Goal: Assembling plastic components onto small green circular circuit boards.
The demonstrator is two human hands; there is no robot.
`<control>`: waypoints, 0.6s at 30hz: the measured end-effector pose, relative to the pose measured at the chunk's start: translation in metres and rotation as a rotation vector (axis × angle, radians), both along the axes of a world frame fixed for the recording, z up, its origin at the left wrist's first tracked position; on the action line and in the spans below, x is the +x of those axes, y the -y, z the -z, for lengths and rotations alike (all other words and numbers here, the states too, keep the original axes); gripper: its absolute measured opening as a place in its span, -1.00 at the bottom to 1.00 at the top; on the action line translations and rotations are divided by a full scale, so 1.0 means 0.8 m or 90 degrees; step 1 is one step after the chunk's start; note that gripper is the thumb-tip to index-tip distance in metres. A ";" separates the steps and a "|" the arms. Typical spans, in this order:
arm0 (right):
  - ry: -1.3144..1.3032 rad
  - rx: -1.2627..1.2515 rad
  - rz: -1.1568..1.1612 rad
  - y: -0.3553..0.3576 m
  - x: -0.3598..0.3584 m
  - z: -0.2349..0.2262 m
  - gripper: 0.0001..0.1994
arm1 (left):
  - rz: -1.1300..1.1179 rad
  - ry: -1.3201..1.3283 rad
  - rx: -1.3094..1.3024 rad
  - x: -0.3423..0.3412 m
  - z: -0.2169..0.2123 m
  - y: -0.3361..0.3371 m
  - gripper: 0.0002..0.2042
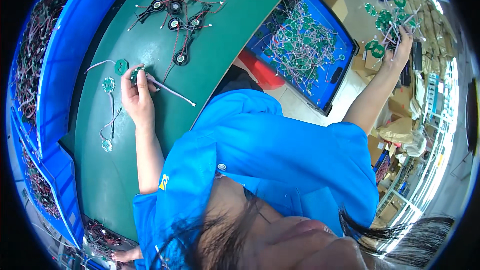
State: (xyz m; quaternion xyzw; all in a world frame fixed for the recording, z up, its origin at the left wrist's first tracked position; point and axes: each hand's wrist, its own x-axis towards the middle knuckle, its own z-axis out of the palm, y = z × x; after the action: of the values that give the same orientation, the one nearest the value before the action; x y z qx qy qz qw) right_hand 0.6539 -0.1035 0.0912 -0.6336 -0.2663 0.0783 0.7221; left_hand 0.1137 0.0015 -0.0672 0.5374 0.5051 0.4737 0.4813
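My left hand [140, 99] is over the green work surface, its thumb and fingers closed on a small round circuit board [138, 73]; a pale cable with a white end plug trails from it. Beside those fingers lies a green circuit board [121, 66] with its own wire. Closer to me are two more small boards, a round one [108, 85] and a lower one [107, 145], with thin wires between them. Out to the far right, my right hand [401, 47] is raised, gripping a bunch of green circuit boards [386, 22] with dangling cables.
Black speaker units [176, 7] with red wires lie at the far end of the green table [120, 180]. A blue tray [327, 101] heaped with boards stands right of the table. Blue bins [52, 85] line the left. Another person's hand [125, 255] shows at lower left.
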 end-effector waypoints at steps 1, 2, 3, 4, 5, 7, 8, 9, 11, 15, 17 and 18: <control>-0.004 0.002 -0.018 -0.006 -0.004 -0.003 -0.79 | -0.006 -0.003 -0.003 -0.002 0.001 0.001 -0.83; 0.003 -0.004 -0.080 -0.016 -0.007 -0.007 -0.78 | -0.012 0.006 -0.015 -0.004 0.005 0.002 -0.83; 0.005 -0.009 -0.147 -0.026 -0.011 -0.009 -0.76 | -0.023 0.010 -0.026 -0.005 0.006 0.002 -0.83; -0.003 -0.001 -0.184 -0.045 -0.033 -0.011 -0.76 | -0.021 0.002 -0.017 -0.007 0.008 0.004 -0.83; -0.001 -0.005 -0.204 -0.062 -0.063 -0.016 -0.76 | -0.020 -0.030 0.014 -0.007 0.018 0.003 -0.83; -0.015 -0.004 -0.285 -0.103 -0.141 -0.018 -0.75 | -0.038 -0.065 0.038 -0.008 0.008 0.016 -0.81; -0.034 0.001 -0.343 -0.121 -0.189 -0.027 -0.75 | -0.062 -0.043 0.047 -0.004 0.012 0.023 -0.81; -0.054 0.002 -0.403 -0.134 -0.235 -0.033 -0.74 | -0.059 -0.078 0.072 -0.002 0.007 0.036 -0.81; -0.091 -0.001 -0.515 -0.150 -0.307 -0.043 -0.72 | -0.046 -0.149 0.133 0.000 -0.009 0.058 -0.82; -0.088 -0.019 -0.743 -0.182 -0.407 -0.038 -0.64 | -0.047 -0.174 0.250 0.004 -0.010 0.086 -0.85; -0.092 -0.013 -0.852 -0.191 -0.472 -0.029 -0.61 | -0.065 -0.140 0.250 0.005 -0.003 0.091 -0.84; -0.077 0.002 -0.893 -0.195 -0.503 -0.022 -0.63 | -0.071 -0.114 0.229 0.005 -0.003 0.094 -0.84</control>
State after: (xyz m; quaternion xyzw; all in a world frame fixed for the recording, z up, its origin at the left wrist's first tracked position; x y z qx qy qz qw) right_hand 0.2515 0.0525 0.1088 -0.3060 -0.5713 0.5605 0.5156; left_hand 0.1173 -0.0741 -0.0650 0.6259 0.4820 0.5326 0.3039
